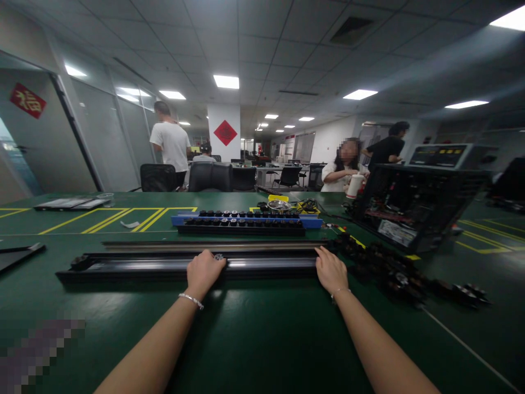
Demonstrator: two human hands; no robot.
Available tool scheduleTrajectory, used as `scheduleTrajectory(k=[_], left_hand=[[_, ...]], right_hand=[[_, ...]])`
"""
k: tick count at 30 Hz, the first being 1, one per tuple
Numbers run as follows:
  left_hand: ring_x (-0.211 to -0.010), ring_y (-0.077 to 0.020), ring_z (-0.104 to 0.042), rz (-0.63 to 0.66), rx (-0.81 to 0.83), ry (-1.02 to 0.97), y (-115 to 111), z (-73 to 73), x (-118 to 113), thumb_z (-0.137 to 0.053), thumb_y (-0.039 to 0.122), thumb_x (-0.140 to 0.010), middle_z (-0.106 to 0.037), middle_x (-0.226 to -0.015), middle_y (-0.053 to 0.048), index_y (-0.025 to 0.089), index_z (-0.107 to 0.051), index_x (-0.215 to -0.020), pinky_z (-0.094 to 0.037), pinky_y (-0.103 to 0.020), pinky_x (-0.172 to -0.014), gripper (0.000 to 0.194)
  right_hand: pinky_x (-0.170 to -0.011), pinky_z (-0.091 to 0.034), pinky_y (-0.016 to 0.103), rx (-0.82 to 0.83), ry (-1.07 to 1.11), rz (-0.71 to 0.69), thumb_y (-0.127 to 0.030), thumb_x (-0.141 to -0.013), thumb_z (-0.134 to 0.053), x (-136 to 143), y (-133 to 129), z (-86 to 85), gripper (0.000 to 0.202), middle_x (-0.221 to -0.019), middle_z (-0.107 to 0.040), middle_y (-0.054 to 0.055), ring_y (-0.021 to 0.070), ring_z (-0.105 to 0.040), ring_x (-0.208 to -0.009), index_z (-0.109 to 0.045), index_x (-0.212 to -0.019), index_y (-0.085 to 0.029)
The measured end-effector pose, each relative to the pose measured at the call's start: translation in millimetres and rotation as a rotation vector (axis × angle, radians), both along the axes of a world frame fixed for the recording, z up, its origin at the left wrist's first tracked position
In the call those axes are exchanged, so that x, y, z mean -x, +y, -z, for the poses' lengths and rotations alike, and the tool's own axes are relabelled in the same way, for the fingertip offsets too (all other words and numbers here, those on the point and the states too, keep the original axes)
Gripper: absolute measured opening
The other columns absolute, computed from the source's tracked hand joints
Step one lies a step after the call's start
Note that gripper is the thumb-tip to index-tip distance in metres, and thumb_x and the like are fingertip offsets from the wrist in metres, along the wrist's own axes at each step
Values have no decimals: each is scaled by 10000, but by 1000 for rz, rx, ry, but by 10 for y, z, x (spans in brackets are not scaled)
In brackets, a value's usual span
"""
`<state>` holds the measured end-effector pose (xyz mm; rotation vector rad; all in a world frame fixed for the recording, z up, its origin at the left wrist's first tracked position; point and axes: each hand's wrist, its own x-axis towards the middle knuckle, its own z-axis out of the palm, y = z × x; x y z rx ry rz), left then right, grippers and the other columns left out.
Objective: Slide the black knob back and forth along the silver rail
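A long black channel (143,267) with a shiny metal strip inside lies across the table in front of me. My left hand (204,272) is closed at its middle, the fingers around a small round black part (220,256) that shows past the thumb. Over the channel's right end, my right hand (331,269) grips its edge, with the fingertips partly hidden. Just behind runs a thin dark rail (164,246). Farther back, rows of small black wheel parts (241,223) sit along a blue bar (314,221).
A heap of black parts (394,268) spreads to the right on the green table (262,339). Behind it stands an opened computer case (414,202). Cables (307,206) and a clear dish (279,206) lie at the back. A co-worker (342,169) holds a white bottle (355,186).
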<state>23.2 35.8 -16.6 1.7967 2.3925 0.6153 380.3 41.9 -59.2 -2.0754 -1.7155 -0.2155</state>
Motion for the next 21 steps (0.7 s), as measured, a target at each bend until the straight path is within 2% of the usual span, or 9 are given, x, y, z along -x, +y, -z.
scheduleTrajectory(k=[4,7,14,18,21], left_hand=[[-874,-294,-636,11,-15,-45,3,21,-55,-511,511,-689,-693,-901,-143,183,-588,-815,-439,-342,-683,360],[-892,-290,-634,12,-22,-69,-2,33,-112,-517,498,-692,-692,-912,-144,182,-588,-832,-436,-336,-689,353],[-902,-294,-627,12,-44,-51,12,77,-195,-516,486,-695,-688,-918,-147,173,-598,-852,-425,-343,-706,360],[-905,-299,-624,16,-53,-53,25,105,-228,-511,493,-701,-688,-894,-144,169,-601,-856,-418,-354,-724,370],[-900,-300,-623,36,-56,-65,26,107,-246,-514,507,-703,-687,-886,-142,167,-598,-855,-418,-358,-723,382]], right_hand=[[-1024,-256,407,-30,46,27,-303,-877,-257,114,-28,-5,464,-1369,-443,42,195,-387,-1235,-484,-1276,-240],[-1028,-250,407,-80,91,-6,-309,-869,-284,322,-55,-19,464,-1366,-442,78,214,-380,-1241,-487,-1272,-204],[-1040,-276,387,-165,179,-274,-289,-828,-395,1061,-105,-78,433,-1313,-494,66,213,-371,-1241,-518,-1228,-179],[-1043,-277,361,-135,220,-453,-278,-804,-464,1498,-163,-146,387,-1245,-552,57,206,-391,-1223,-574,-1161,-176],[-1015,-307,344,-99,247,-532,-282,-776,-519,1758,-185,-174,388,-1206,-579,54,202,-428,-1182,-584,-1147,-190]])
